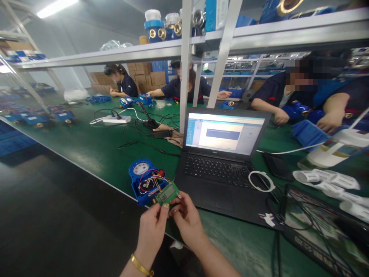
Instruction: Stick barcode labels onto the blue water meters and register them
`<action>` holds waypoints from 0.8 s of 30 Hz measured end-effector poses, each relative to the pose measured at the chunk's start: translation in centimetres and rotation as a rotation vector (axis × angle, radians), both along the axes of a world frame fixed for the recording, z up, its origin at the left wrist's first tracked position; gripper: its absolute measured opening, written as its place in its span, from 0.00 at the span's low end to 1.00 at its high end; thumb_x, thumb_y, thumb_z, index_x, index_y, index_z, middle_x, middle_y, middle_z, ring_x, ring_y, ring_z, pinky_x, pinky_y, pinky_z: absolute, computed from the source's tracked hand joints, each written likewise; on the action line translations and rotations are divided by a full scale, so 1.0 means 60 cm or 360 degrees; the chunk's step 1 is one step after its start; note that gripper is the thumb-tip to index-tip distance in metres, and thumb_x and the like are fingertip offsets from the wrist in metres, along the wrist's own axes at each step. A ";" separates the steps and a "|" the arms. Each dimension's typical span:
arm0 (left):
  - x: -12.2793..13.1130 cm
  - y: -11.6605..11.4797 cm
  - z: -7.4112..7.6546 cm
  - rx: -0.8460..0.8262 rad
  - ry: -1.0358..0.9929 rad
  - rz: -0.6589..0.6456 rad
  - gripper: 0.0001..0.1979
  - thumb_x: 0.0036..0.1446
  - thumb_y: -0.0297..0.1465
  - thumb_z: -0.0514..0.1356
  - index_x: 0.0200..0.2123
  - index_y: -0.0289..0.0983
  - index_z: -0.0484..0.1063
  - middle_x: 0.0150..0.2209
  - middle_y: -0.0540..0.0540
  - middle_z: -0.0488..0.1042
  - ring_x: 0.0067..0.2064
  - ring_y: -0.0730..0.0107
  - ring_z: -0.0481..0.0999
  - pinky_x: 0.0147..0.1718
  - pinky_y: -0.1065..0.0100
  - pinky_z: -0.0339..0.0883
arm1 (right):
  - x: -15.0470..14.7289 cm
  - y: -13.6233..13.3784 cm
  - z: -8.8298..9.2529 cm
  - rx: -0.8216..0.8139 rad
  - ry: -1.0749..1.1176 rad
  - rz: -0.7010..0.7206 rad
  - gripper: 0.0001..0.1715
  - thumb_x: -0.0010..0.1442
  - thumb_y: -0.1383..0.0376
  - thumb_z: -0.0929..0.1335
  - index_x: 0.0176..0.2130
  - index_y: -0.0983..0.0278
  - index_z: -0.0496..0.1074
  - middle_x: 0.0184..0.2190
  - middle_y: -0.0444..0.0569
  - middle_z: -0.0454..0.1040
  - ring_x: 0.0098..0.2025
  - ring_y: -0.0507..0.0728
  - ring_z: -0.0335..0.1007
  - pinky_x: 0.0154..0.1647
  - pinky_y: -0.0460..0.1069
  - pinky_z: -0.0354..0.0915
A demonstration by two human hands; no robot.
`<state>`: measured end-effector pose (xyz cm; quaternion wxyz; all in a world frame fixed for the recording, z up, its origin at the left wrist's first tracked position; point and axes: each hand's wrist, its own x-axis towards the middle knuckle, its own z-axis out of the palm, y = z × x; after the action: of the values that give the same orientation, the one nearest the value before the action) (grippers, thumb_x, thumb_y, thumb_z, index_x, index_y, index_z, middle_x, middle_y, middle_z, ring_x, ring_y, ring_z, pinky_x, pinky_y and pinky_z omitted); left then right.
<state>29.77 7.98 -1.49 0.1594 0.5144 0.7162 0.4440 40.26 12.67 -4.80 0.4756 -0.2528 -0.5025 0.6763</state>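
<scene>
My left hand [152, 227] and my right hand [186, 217] pinch a small green circuit board with a grey display [167, 193] between their fingertips. Coloured wires run from the board into an opened blue water meter [143, 179] that lies on the green table near its front edge, just beyond my hands. The meter's white dial faces up. A gold bracelet is on my left wrist.
A black laptop [223, 169] with its screen lit stands right of the meter. A white ring of cable [261, 181] lies on its corner. White parts [331, 181], a black tray and cables fill the right. Three seated people work at the far side. Shelves above hold blue meters.
</scene>
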 end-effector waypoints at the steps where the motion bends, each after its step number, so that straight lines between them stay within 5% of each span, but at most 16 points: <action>1: 0.000 0.000 0.000 0.0000 -0.0003 0.0003 0.22 0.59 0.46 0.50 0.21 0.37 0.68 0.18 0.51 0.66 0.20 0.74 0.63 0.21 0.72 0.54 | 0.000 0.000 0.000 0.0001 0.0001 0.0001 0.24 0.52 0.66 0.63 0.50 0.64 0.60 0.37 0.47 0.66 0.31 0.51 0.64 0.31 0.45 0.64; 24: -0.003 0.001 -0.004 -0.0028 0.0012 -0.0011 0.23 0.59 0.45 0.49 0.20 0.37 0.67 0.18 0.49 0.67 0.20 0.74 0.64 0.23 0.75 0.60 | 0.001 -0.002 -0.001 0.0030 -0.0012 -0.0020 0.24 0.52 0.66 0.63 0.50 0.63 0.60 0.37 0.47 0.67 0.30 0.52 0.64 0.30 0.45 0.63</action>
<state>29.62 8.06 -1.75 0.1628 0.5170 0.7189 0.4352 40.34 12.56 -4.88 0.4805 -0.2539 -0.5090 0.6675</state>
